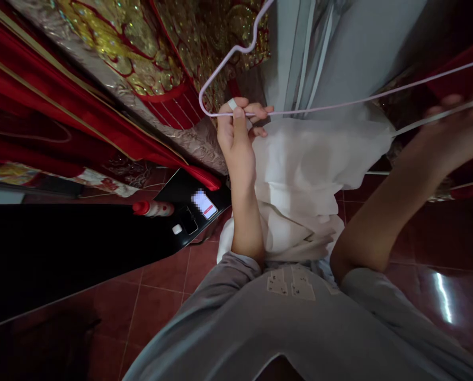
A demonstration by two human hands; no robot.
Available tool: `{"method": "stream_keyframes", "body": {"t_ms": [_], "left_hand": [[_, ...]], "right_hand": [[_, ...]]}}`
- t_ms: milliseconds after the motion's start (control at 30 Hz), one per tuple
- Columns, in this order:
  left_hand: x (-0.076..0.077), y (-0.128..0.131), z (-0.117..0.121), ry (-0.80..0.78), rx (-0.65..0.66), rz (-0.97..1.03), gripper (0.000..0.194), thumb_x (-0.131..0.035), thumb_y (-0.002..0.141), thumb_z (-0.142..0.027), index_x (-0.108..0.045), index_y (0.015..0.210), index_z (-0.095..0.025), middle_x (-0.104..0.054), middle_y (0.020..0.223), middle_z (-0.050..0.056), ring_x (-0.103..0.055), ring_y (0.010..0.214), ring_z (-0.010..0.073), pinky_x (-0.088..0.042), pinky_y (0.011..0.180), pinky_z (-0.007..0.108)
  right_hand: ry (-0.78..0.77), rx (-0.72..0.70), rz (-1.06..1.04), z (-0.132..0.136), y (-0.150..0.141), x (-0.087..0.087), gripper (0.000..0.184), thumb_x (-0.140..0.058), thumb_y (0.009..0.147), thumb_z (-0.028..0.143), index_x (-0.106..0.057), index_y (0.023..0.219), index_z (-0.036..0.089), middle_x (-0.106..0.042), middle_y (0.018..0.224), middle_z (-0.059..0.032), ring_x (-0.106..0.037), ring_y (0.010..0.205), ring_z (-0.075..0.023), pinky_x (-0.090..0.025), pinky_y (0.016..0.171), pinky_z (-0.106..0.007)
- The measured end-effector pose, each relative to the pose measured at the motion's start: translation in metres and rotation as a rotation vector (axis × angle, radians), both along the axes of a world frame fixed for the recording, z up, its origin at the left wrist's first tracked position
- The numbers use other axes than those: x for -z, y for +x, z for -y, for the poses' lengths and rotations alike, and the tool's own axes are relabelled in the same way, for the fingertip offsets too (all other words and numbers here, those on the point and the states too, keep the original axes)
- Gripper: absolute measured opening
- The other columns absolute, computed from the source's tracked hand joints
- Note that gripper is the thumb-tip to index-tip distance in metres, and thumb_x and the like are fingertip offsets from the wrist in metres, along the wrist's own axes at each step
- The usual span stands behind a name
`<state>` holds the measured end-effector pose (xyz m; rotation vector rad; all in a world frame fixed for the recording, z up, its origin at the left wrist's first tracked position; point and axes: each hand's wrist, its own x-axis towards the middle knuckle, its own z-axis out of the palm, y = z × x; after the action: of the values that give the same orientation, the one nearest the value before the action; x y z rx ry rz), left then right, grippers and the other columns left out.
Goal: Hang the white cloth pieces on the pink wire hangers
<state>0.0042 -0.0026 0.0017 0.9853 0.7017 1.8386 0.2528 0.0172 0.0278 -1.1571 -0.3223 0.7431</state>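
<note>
A pale pink clothes hanger (pixel 240 50) stretches across the upper part of the head view, its right end outside the picture. My left hand (pixel 240 140) is closed on the hanger's lower bar near the left corner. A short white band crosses the fingers of that hand. Below hangs a sheer white garment (pixel 303 159), reaching down in front of my body. From its right side a white strap (pixel 415 126) runs up to my right hand (pixel 462 114), which is blurred at the right edge and appears closed around the strap.
Red and gold embellished garments (pixel 160 69) hang at the upper left. A black table (pixel 101 254) at the left bears a lit phone (pixel 205 205), a dark phone (pixel 189 221), a small white case (pixel 176 229) and a red-capped bottle (pixel 152 208). Red tiles (pixel 160 275) cover the floor.
</note>
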Motion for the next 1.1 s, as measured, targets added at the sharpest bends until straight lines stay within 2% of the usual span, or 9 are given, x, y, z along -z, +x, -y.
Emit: {"method": "stream_keyframes", "body": {"t_ms": [67,167,233,333,500,700,833,1000,1100], "left_hand": [[0.0,0.002,0.0,-0.048,-0.015,0.004,0.025,-0.033,0.102,-0.017,-0.052,0.09,-0.027,-0.06,0.079,0.003,-0.064,0.091,0.0246,-0.042,0.055,0.028],[0.0,0.006,0.002,-0.06,-0.013,-0.001,0.026,-0.032,0.102,-0.015,-0.053,0.09,-0.027,-0.061,0.081,0.003,-0.064,0.094,0.024,-0.044,0.057,0.028],[-0.001,0.007,0.003,-0.052,0.005,-0.003,0.023,-0.034,0.102,-0.017,-0.053,0.091,-0.025,-0.061,0.083,0.004,-0.063,0.096,0.0238,-0.045,0.058,0.027],[0.001,0.005,0.004,-0.102,-0.024,-0.037,0.015,-0.04,0.101,-0.025,-0.054,0.099,-0.025,-0.065,0.095,0.005,-0.063,0.1,0.0247,-0.049,0.06,0.027],[0.014,-0.015,0.002,-0.032,-0.212,-0.131,0.024,-0.043,0.098,-0.027,-0.06,0.116,-0.026,-0.06,0.123,0.005,-0.058,0.112,0.0269,-0.053,0.072,0.031],[0.018,-0.039,-0.005,0.136,-0.435,-0.241,0.017,-0.062,0.092,-0.028,-0.067,0.107,-0.033,-0.064,0.116,-0.003,-0.059,0.109,0.0222,-0.052,0.086,0.036],[0.015,-0.056,-0.007,0.211,-0.334,-0.385,0.031,-0.072,0.085,-0.03,-0.064,0.115,-0.031,-0.064,0.118,-0.002,-0.061,0.105,0.0228,-0.044,0.102,0.043],[0.016,-0.08,-0.008,0.24,-0.186,-0.468,0.061,-0.087,0.065,-0.045,-0.063,0.119,-0.03,-0.059,0.127,0.002,-0.057,0.113,0.0302,-0.046,0.1,0.045],[0.007,-0.08,-0.013,0.262,-0.137,-0.536,0.062,-0.086,0.066,-0.048,-0.062,0.12,-0.03,-0.058,0.129,0.002,-0.055,0.115,0.0301,-0.046,0.101,0.043]], "right_hand": [[0.026,-0.09,0.118,0.007,-0.019,0.008,0.01,-0.05,0.079,0.008,-0.054,0.083,0.017,-0.055,0.076,0.0039,-0.046,0.049,-0.0013,-0.03,0.043,-0.015],[0.239,-0.541,0.099,0.015,-0.05,0.009,0.022,-0.047,0.081,0.012,-0.055,0.101,0.017,-0.061,0.099,-0.0022,-0.053,0.059,-0.004,-0.041,0.055,-0.019],[0.38,-0.65,0.017,0.02,-0.065,0.006,0.017,-0.046,0.084,0.019,-0.052,0.1,0.017,-0.06,0.089,-0.0026,-0.05,0.057,-0.0042,-0.04,0.056,-0.02],[0.447,-0.62,-0.02,0.022,-0.073,0.005,0.012,-0.05,0.084,0.024,-0.047,0.092,0.016,-0.05,0.073,0.0002,-0.043,0.053,-0.0032,-0.034,0.052,-0.018],[0.401,-0.621,0.015,0.02,-0.068,0.011,0.013,-0.051,0.083,0.025,-0.046,0.09,0.015,-0.049,0.074,-0.0005,-0.042,0.055,-0.003,-0.031,0.051,-0.018],[0.349,-0.65,0.037,0.016,-0.063,0.014,0.016,-0.055,0.08,0.03,-0.045,0.087,0.019,-0.048,0.075,-0.0004,-0.034,0.053,-0.0036,-0.029,0.051,-0.02],[0.351,-0.656,0.035,0.016,-0.061,0.015,0.018,-0.057,0.079,0.032,-0.046,0.087,0.021,-0.05,0.077,-0.0003,-0.031,0.051,-0.0037,-0.026,0.05,-0.021],[0.34,-0.653,-0.004,0.016,-0.062,0.016,0.014,-0.055,0.08,0.029,-0.047,0.087,0.02,-0.049,0.078,0.0,-0.031,0.052,-0.0031,-0.026,0.052,-0.02],[0.353,-0.651,-0.019,0.015,-0.065,0.018,0.016,-0.054,0.082,0.03,-0.045,0.088,0.018,-0.048,0.078,-0.0002,-0.032,0.052,-0.0024,-0.024,0.052,-0.019]]}}
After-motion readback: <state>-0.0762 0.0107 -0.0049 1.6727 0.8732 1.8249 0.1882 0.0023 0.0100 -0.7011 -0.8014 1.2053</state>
